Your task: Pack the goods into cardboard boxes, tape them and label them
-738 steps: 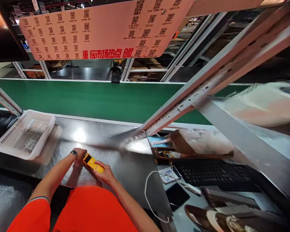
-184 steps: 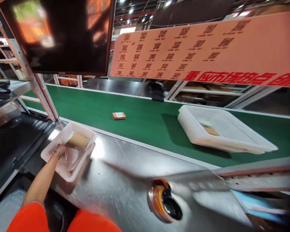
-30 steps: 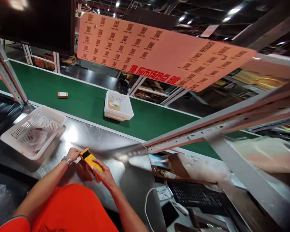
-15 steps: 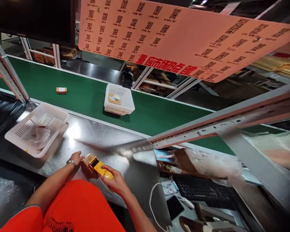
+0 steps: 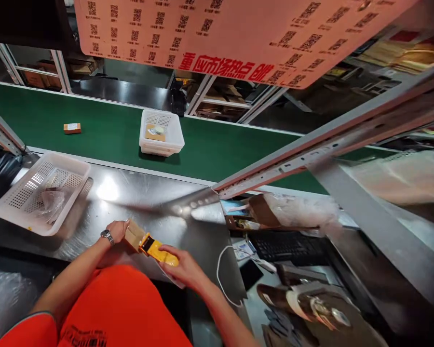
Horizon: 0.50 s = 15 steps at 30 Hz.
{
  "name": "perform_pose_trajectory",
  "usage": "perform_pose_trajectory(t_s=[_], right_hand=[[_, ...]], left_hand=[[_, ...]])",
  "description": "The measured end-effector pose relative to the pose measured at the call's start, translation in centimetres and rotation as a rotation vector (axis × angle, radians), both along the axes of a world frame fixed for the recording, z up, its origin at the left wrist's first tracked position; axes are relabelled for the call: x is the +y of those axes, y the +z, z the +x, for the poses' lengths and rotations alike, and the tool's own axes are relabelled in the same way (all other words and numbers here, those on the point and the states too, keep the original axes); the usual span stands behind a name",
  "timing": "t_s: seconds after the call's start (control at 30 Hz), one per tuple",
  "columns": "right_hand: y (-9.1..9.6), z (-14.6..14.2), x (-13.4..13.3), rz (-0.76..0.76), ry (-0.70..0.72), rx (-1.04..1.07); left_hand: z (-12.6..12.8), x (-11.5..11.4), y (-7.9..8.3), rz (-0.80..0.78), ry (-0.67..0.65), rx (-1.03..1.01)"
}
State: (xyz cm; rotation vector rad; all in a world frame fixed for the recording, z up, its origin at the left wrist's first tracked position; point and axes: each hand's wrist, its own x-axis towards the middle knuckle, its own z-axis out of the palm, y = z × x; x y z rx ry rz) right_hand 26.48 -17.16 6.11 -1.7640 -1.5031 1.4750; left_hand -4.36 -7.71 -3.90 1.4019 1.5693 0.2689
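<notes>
My left hand (image 5: 116, 231), with a metal watch at the wrist, holds a small brown cardboard box (image 5: 133, 235) by its left end. The box is low over the near part of the steel table, close to my body. My right hand (image 5: 183, 265) is closed round a yellow tape dispenser (image 5: 159, 250). Its dark head meets the right end of the box. A clear edge, seemingly of the tape roll, shows below my right hand. The underside of the box is hidden.
A white perforated basket (image 5: 67, 219) holding clear plastic packets stands left on the steel table (image 5: 104, 212). Beyond runs a green belt (image 5: 217, 149) with stacked white baskets (image 5: 161, 147) and a small box (image 5: 72, 128). A metal post (image 5: 260, 168), keyboard (image 5: 282, 248) and white cable (image 5: 219, 270) lie rightward.
The dispenser has moved from the top of the box to its right end. My left hand now grips the box more fully. The whole view has shifted slightly.
</notes>
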Motion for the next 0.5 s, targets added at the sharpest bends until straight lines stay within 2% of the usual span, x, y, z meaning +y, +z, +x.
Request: perform_pose_trajectory(t_s=[0.1, 0.2, 0.3, 0.37, 0.43, 0.5], right_hand=[[1.1, 3.9, -1.8, -0.036, 0.092, -0.148], [0.3, 3.1, -0.9, -0.053, 0.167, -0.218], [-2.2, -0.7, 1.9, -0.089, 0.165, -0.199], [-4.0, -2.4, 3.4, -0.035, 0.166, -0.230], [-5.9, -2.5, 4.1, 0.091, 0.155, -0.341], [-7.9, -1.1, 4.4, 0.135, 0.083, -0.505]], left_hand=[[0.0, 0.1, -0.6, -0.006, -0.001, 0.011], [0.2, 0.2, -1.0, 0.002, -0.005, 0.004], [0.6, 0.5, -0.9, 0.011, -0.012, -0.006], [0.9, 0.5, -0.4, 0.014, -0.015, -0.020], [1.0, 0.3, 0.0, 0.014, -0.006, -0.051], [1.0, -0.1, 0.2, 0.017, 0.023, -0.106]])
